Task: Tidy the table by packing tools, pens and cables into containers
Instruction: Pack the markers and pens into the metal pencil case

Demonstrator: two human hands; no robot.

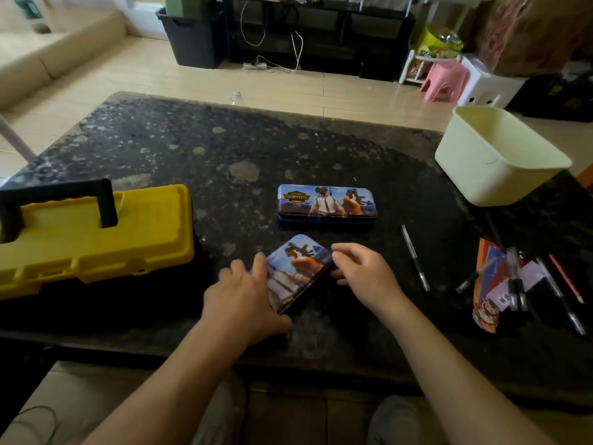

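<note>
Two bare forearms reach over the near edge of the dark speckled stone table (224, 149). Between the hands sits a flat, rectangular metal pencil case (296, 271) printed with blue-and-orange game figures. It lies diagonally, its near end toward the left and its far end toward the right, tilted so that its dark side wall shows along the lower right.

The left hand (247, 297) grips the near end, with its fingers over the left edge of the lid. The right hand (362, 274) pinches the far right corner with curled fingers.

Just beyond, apart from both hands, a second pencil case (327, 203) with the same print lies flat and closed. A slim dark pen (415, 258) lies alone to the right. A yellow plastic toolbox (96, 232) with a black handle stands to the left, and a cream plastic tub (494, 155) sits at the far right.
</note>
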